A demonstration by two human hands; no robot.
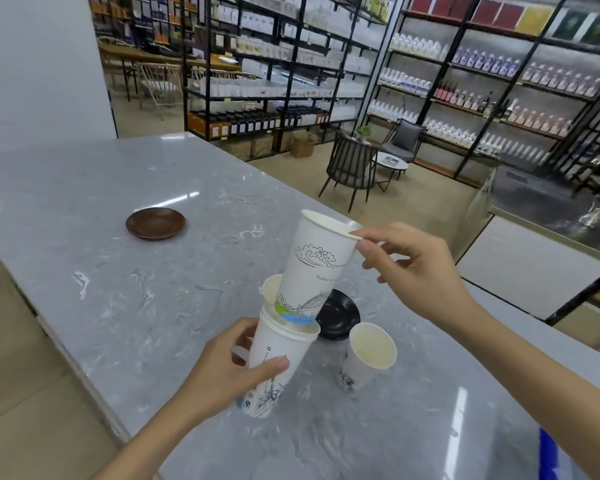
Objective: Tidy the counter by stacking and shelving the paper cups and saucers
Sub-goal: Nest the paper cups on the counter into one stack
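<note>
My left hand (pixel 232 367) grips a white printed paper cup (pixel 274 362) above the grey marble counter (pixel 118 271). My right hand (pixel 413 268) pinches the rim of a taller white cup (pixel 316 265), whose base sits partly inside the lower cup's mouth, tilted. A third cup (pixel 271 289) peeks out behind them. Another paper cup (pixel 366 358) stands on the counter to the right. A black saucer (pixel 340 317) lies behind the cups, partly hidden. A brown saucer (pixel 155 223) rests far left on the counter.
Beyond the counter's far edge stand black shelving racks (pixel 274 64) filled with bottles, a dark chair (pixel 352 168) and a small round table (pixel 392 164). A steel and white unit (pixel 534 258) borders the right side. A blue object (pixel 551 455) lies at the bottom right.
</note>
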